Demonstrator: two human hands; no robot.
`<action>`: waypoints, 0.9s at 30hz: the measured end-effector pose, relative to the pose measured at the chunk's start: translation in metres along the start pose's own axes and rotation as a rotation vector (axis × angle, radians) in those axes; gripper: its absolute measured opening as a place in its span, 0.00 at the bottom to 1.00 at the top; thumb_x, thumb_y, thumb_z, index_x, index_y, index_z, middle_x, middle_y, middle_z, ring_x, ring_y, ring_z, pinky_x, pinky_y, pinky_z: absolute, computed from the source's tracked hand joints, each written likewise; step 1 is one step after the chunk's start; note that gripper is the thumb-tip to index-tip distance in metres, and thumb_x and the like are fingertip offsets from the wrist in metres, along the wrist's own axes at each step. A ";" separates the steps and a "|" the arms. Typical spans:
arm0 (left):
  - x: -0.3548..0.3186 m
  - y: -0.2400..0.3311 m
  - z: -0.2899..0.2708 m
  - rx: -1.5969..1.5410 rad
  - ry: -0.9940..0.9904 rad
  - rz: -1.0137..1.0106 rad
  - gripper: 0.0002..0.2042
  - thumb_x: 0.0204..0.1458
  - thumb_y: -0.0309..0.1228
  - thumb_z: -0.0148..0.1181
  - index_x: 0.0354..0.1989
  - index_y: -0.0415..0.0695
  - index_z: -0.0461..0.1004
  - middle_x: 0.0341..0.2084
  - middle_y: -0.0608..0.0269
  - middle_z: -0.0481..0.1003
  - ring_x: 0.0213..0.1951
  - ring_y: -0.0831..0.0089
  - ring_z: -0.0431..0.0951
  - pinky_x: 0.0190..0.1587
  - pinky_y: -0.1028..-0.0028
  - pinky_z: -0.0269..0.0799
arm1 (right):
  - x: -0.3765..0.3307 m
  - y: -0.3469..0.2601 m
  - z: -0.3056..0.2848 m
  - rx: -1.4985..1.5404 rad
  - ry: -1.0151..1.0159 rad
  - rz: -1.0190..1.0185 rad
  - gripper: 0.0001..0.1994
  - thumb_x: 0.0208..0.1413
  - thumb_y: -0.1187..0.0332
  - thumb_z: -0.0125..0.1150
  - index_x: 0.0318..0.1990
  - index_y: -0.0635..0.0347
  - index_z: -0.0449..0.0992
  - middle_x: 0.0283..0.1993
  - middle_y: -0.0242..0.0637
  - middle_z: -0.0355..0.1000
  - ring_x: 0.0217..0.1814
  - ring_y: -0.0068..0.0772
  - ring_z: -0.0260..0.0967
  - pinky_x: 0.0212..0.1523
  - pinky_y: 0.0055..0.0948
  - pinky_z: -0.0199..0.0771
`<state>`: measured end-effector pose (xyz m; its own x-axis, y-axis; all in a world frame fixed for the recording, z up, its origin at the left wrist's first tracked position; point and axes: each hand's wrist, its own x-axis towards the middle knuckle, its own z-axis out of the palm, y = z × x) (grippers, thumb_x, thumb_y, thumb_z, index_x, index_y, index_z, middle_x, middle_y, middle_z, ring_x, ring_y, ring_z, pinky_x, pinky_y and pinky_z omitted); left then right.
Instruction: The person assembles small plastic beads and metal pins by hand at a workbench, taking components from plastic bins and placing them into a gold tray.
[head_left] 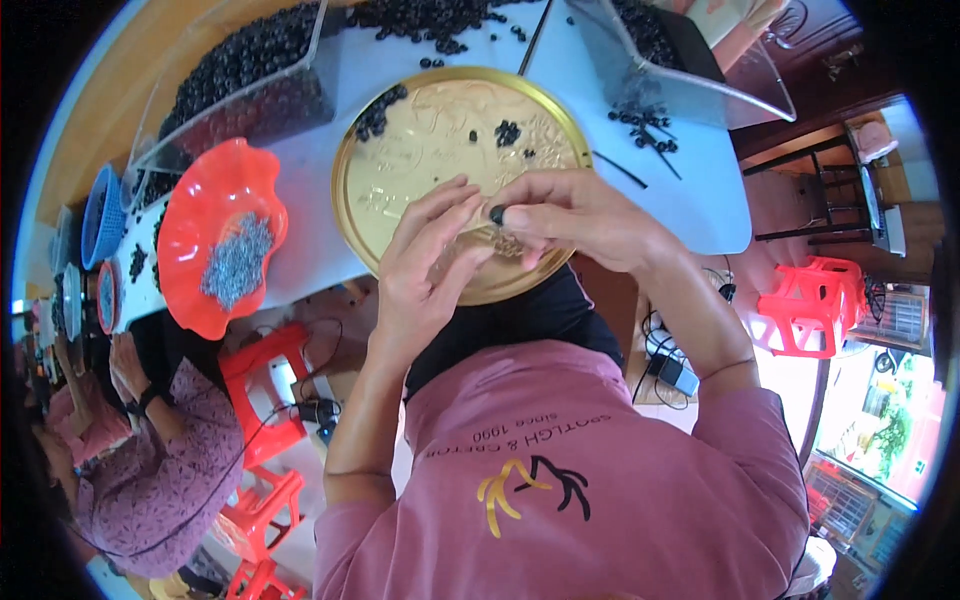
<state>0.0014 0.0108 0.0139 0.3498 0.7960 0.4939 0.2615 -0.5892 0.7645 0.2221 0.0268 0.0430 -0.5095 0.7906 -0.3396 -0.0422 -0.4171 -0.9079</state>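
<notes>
Over the round gold tray (355, 205), both my hands meet in front of me. My right hand (590, 215) pinches a small round black piece (497, 214) between thumb and forefinger. My left hand (425, 255) is close beside it, fingers stretched out and thumb apart; its fingertips come near the black piece, and whether they touch it is hard to see. On the tray lie small clusters of similar black pieces (508, 133). To the left stands a red wavy-rimmed bowl (185, 225) with many small silver metal bits (238, 262).
Clear plastic bins (240, 105) full of black pieces stand at the far left and far right of the white table (310, 225). Loose black pieces (430, 22) and thin black rods (620, 170) lie about. Another person (160, 450) sits at left near red stools (265, 385).
</notes>
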 end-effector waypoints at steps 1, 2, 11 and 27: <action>-0.004 0.000 -0.003 -0.006 0.003 0.020 0.22 0.48 0.18 0.64 0.54 0.39 0.74 0.51 0.50 0.73 0.55 0.55 0.74 0.56 0.64 0.71 | -0.007 -0.015 -0.005 -0.012 0.011 -0.012 0.15 0.61 0.64 0.61 0.50 0.66 0.74 0.38 0.32 0.73 0.34 0.21 0.72 0.37 0.22 0.75; -0.008 0.000 -0.004 0.003 0.012 -0.023 0.22 0.48 0.18 0.64 0.54 0.39 0.74 0.51 0.51 0.73 0.55 0.56 0.74 0.56 0.65 0.71 | -0.014 -0.030 -0.015 -0.233 0.126 -0.121 0.17 0.60 0.62 0.62 0.51 0.64 0.75 0.39 0.31 0.74 0.33 0.19 0.71 0.38 0.21 0.74; -0.023 -0.002 -0.015 0.007 0.065 -0.173 0.15 0.51 0.18 0.61 0.48 0.39 0.76 0.44 0.52 0.77 0.43 0.62 0.79 0.44 0.70 0.75 | -0.021 -0.128 -0.169 -1.216 0.950 -0.505 0.20 0.63 0.60 0.58 0.59 0.58 0.73 0.46 0.31 0.75 0.45 0.20 0.71 0.49 0.19 0.70; -0.002 -0.025 -0.207 0.934 -0.237 -0.449 0.14 0.58 0.39 0.58 0.48 0.45 0.77 0.42 0.55 0.77 0.45 0.56 0.79 0.48 0.62 0.73 | 0.024 -0.014 -0.012 -1.139 0.331 -0.794 0.08 0.56 0.77 0.60 0.43 0.64 0.77 0.47 0.44 0.74 0.50 0.43 0.73 0.52 0.33 0.71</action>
<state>-0.1920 0.0529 0.0797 0.1897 0.9789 0.0753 0.9619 -0.2007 0.1856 0.2207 0.0574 0.0446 -0.4509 0.7725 0.4472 0.5657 0.6348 -0.5263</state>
